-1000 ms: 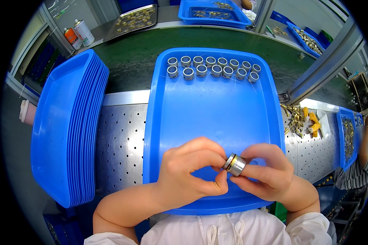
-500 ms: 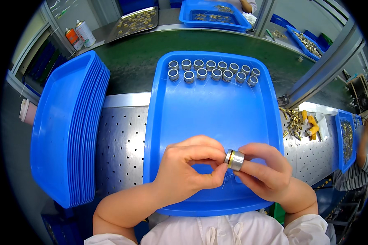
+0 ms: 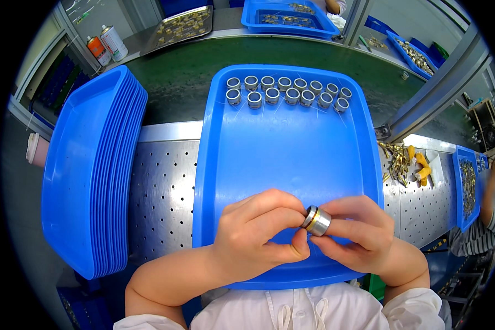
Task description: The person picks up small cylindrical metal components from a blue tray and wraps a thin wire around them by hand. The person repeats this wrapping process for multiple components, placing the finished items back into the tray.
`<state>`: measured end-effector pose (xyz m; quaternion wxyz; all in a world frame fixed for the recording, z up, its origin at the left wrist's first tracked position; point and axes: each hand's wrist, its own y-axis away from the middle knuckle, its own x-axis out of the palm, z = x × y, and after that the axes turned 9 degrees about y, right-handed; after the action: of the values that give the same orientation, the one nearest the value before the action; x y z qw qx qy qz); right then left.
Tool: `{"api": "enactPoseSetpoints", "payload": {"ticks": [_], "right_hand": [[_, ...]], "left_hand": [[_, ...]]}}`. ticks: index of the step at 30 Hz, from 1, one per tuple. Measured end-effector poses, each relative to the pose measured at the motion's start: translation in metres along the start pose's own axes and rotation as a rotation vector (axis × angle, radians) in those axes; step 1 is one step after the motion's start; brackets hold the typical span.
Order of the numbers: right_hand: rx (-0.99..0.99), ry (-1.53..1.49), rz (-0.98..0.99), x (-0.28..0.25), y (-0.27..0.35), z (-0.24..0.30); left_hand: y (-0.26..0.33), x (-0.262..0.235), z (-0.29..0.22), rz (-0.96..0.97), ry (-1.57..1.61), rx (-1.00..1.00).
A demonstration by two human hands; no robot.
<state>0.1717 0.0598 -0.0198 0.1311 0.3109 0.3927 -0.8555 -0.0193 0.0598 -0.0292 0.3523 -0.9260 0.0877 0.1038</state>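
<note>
Over the near half of a blue tray (image 3: 280,148), a short silver metal cylinder (image 3: 317,221) is held between both hands, lying on its side. A thin yellow band and a dark groove run round it near its left end. My right hand (image 3: 363,228) is closed on the cylinder's right side, thumb and fingers round it. My left hand (image 3: 261,231) has its curled fingertips against the left end, the thumb just below. Across the tray's far end stand two rows of similar silver rings (image 3: 271,95), with fine wires sticking out.
A stack of blue trays (image 3: 93,176) stands at left on the perforated metal table (image 3: 165,187). Brass pieces (image 3: 396,162) and yellow finger covers (image 3: 422,169) lie at right, before a metal post (image 3: 434,82). Beyond the green belt (image 3: 176,77) sit spray cans (image 3: 114,44) and a metal tray (image 3: 181,27).
The cylinder has tilted and moved slightly, showing more of its left end. My left thumb has come off its near side and dropped a little lower.
</note>
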Motion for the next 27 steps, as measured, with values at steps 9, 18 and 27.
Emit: {"api": "enactPoseSetpoints", "payload": {"ticks": [9,18,27], "right_hand": [[-0.125,0.127,0.003,-0.0004,-0.0025,-0.004],[-0.025,0.016,-0.003,-0.0007,-0.0027,-0.0011],[-0.109,0.079,-0.019,-0.0005,-0.0036,-0.0022]], "left_hand": [[-0.0015,-0.0027,0.0012,0.008,0.229,-0.261],[0.0008,-0.0009,0.0026,0.007,0.08,-0.119],[0.0009,-0.0021,0.0049,0.034,0.098,-0.12]]}}
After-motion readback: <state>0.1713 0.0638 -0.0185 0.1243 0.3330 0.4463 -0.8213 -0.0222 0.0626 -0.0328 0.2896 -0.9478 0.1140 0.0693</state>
